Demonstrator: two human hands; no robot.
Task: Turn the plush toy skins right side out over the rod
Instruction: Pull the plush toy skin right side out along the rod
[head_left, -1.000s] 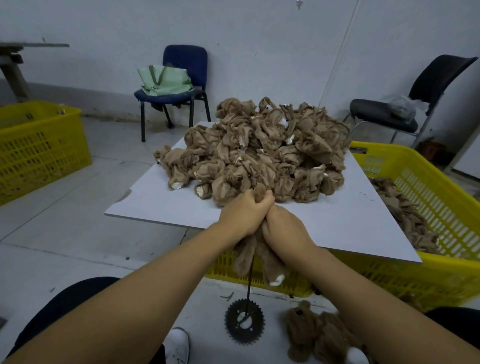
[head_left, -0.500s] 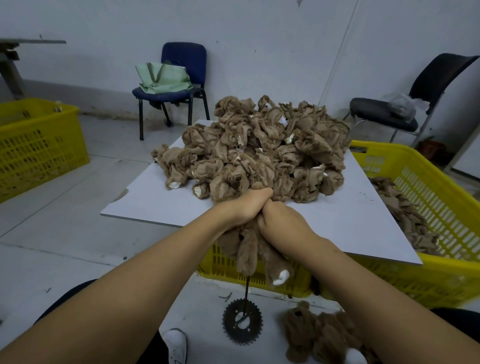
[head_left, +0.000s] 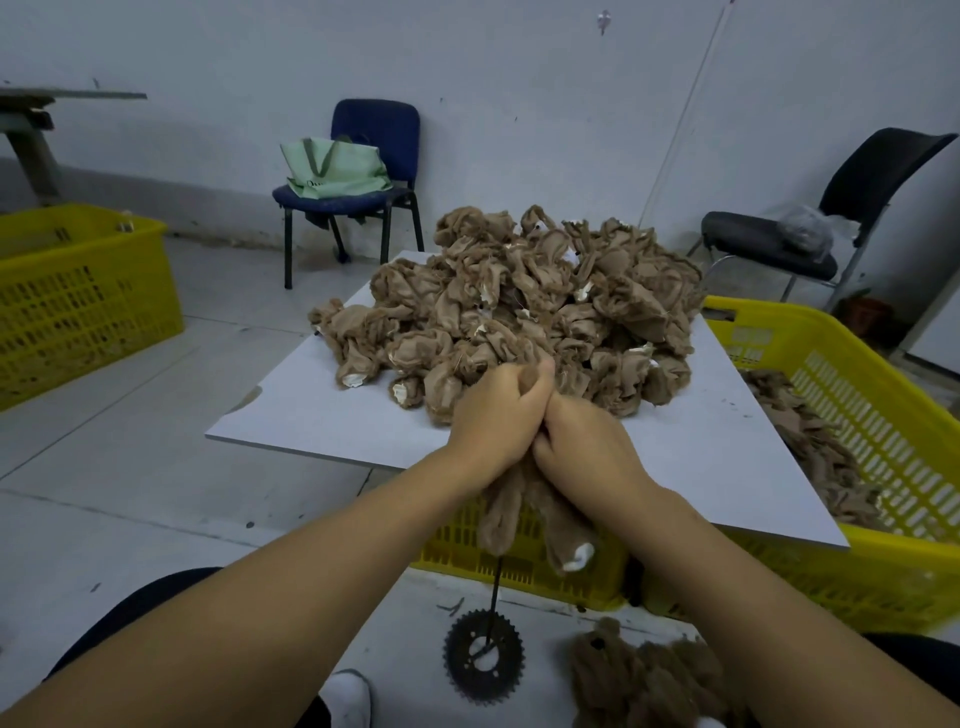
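Since 0.5 s ago, the plush skin (head_left: 511, 512) hangs a little further down the rod (head_left: 496, 590), white-tipped limb lower; both hands remain pressed together at the rod's top, and nothing else on the desk has shifted.

Left to right: yellow crate (head_left: 78, 296) on the floor at far left, well apart from the work. Open floor lies between it and the white desk (head_left: 322, 415). Blue chair (head_left: 363, 171) with green bag (head_left: 332, 169) stands behind, near the wall. Left hand (head_left: 498, 415) grips the skin, fingers curled round brown fabric. Right hand (head_left: 587, 447) touches the left, also clamped on the skin. Both sit above the desk's near edge. Rod runs down to a toothed gear base (head_left: 483, 657) on the floor. Heap of unturned skins (head_left: 530, 306) fills the desk's far half; near strip bare. Finished toys (head_left: 649, 675) lie on the floor beside the gear. Second yellow crate (head_left: 831, 467) under the desk's right edge holds more skins. Black chair (head_left: 831, 218) far right.
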